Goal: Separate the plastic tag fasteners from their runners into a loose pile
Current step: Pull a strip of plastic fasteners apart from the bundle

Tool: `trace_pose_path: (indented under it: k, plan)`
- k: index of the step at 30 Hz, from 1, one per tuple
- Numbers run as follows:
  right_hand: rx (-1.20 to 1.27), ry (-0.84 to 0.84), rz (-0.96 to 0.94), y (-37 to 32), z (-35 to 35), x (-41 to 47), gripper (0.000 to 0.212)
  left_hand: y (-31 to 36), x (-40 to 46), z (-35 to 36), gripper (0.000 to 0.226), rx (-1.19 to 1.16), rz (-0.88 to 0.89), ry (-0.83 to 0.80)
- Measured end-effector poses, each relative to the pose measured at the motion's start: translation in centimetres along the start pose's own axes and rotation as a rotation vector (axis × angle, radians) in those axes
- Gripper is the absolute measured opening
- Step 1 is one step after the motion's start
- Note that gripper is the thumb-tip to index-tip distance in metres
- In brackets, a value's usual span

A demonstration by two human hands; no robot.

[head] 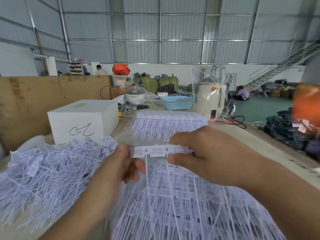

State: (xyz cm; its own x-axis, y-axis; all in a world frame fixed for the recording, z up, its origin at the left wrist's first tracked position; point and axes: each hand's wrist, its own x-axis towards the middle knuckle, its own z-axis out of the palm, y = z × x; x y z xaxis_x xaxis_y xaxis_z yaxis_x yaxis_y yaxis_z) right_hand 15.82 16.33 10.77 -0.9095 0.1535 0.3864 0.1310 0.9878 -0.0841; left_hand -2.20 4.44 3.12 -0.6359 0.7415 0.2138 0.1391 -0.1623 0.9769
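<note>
Both hands pinch a short strip of fasteners [161,150] above the table [251,146]: left hand [121,163] at its left end, right hand [204,153] at its right. Loose pile [48,174] lies left, white box [81,118] behind it.

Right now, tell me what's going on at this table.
A person is breaking white plastic tag fasteners apart. Both hands hold one short white strip of joined fasteners above the table: the left hand pinches its left end, the right hand grips its right end, and thin tails hang down from it. A loose heap of separated fasteners lies to the left, another mass of fasteners lies below the hands, and a neat unseparated stack waits behind, beside a white cardboard box.
</note>
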Motion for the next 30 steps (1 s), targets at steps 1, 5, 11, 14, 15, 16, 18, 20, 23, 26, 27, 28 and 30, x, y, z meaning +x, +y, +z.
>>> trace_pose_path:
  k: [1,5,11,14,15,16,18,20,23,26,27,28,30]
  plan:
    - [0.033,-0.006,0.005,0.1,-0.2,0.1,0.027,0.5,-0.5,0.4,0.057,-0.065,0.071,-0.040]
    - [0.187,-0.004,0.058,0.8,-1.4,0.7,0.026,2.8,-1.0,1.4,0.018,-0.028,0.233,-0.054]
    - [0.299,-0.121,0.120,1.8,-1.4,0.4,0.027,3.6,-0.1,2.0,0.007,0.039,0.168,-0.202]
    - [0.431,-0.126,0.153,1.6,1.3,-0.2,0.029,2.2,-0.5,2.7,0.012,0.007,0.172,-0.097]
    - [0.435,-0.127,0.164,1.6,2.4,-0.3,0.035,1.9,-0.7,2.8,0.011,0.021,0.184,-0.078]
    - [0.438,-0.131,0.173,1.5,3.2,-0.4,0.041,1.6,-0.9,2.9,0.013,0.042,0.198,-0.064]
    - [0.486,-0.150,0.160,1.4,4.3,-0.6,0.047,1.3,-1.5,3.1,0.028,0.064,0.228,-0.040]
    - [0.527,-0.148,0.073,1.1,4.5,-0.7,0.029,0.8,-2.0,3.4,0.034,0.081,0.237,0.005]
    - [0.493,-0.028,0.050,0.6,4.6,-1.1,0.022,0.4,-2.3,3.9,0.032,0.097,0.253,0.041]
    - [0.379,0.105,0.096,-0.1,4.8,-1.3,0.028,0.7,-2.5,4.7,0.032,0.004,0.283,0.077]
    - [0.361,0.141,0.107,-0.3,5.0,-1.4,0.028,0.8,-2.6,5.0,0.031,-0.044,0.279,0.098]
    - [0.358,0.178,0.112,-0.6,5.2,-1.4,0.028,0.9,-2.7,5.2,0.031,-0.089,0.266,0.119]
    - [0.394,0.261,0.118,-1.1,5.9,-1.4,0.029,1.0,-2.9,5.7,0.033,-0.180,0.218,0.152]
